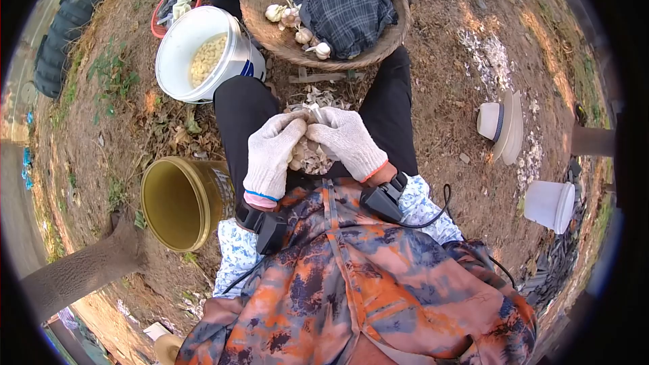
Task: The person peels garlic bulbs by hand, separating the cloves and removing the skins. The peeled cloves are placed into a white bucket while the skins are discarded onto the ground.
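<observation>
My left hand (pixel 272 152) and my right hand (pixel 353 140), both in white knit gloves, meet between my knees. The fingers of each are pinched together around a piece of garlic (pixel 312 116), mostly hidden by the gloves. Papery garlic skins (pixel 314 161) lie heaped just beneath them. Beyond my knees, a round woven basket (pixel 262 30) holds several whole garlic bulbs (pixel 291 17) and a dark checked cloth (pixel 348 10). To its left a white bucket (pixel 177 47) contains peeled garlic cloves (pixel 208 59).
A yellowish bucket (pixel 204 206) lies tipped beside my left leg, near a tree trunk (pixel 88 270). On the right are a pale hat (pixel 501 125) and a small white bucket (pixel 549 205). Behind the white bucket is a red basin (pixel 158 21). Skins litter the ground.
</observation>
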A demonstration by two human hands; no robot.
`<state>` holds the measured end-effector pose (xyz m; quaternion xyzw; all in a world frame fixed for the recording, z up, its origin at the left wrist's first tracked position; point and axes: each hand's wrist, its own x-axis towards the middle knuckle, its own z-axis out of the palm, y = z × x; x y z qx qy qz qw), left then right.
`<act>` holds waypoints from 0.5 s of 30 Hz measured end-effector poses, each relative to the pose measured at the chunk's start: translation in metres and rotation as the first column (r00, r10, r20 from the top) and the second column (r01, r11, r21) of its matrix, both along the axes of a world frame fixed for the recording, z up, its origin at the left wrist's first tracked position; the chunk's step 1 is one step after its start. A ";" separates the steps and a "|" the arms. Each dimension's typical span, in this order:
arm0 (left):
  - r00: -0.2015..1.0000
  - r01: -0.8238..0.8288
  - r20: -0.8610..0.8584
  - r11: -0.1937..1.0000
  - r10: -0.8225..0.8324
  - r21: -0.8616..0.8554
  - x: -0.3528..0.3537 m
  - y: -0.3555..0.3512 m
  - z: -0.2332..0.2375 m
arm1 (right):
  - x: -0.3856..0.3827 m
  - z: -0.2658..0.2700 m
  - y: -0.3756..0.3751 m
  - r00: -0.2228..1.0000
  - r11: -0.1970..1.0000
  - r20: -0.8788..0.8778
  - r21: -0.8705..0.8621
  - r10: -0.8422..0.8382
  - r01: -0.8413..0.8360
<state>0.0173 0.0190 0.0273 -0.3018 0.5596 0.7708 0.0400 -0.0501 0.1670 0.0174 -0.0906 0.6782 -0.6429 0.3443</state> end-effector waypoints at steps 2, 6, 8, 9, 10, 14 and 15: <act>1.000 -0.007 -0.006 0.999 0.007 -0.033 0.000 0.000 0.000 | 0.000 -0.003 0.000 1.000 1.000 -0.006 -0.011 -0.001 0.001; 0.997 -0.062 -0.033 0.993 0.065 0.096 0.003 -0.001 -0.017 | 0.005 -0.011 -0.002 0.996 0.994 -0.064 -0.098 -0.059 0.053; 0.996 -0.069 -0.047 0.987 0.076 0.148 0.004 -0.002 -0.024 | 0.008 -0.012 -0.003 0.995 0.994 -0.069 -0.081 -0.079 0.073; 0.996 -0.051 -0.052 0.965 0.067 0.256 0.004 -0.004 -0.027 | 0.010 -0.012 -0.004 0.992 0.993 -0.073 -0.068 -0.100 0.095; 0.997 -0.032 -0.056 0.932 0.056 0.362 0.005 -0.005 -0.030 | 0.010 -0.022 -0.007 0.992 0.993 -0.072 -0.068 -0.100 0.095; 0.997 -0.022 -0.062 0.916 0.052 0.401 0.009 -0.001 -0.033 | 0.012 -0.039 -0.007 0.986 0.980 -0.016 -0.117 -0.164 0.161; 0.997 -0.014 -0.062 0.925 0.040 0.379 0.008 0.000 -0.033 | 0.013 -0.026 -0.004 0.980 0.980 0.102 -0.086 -0.170 0.179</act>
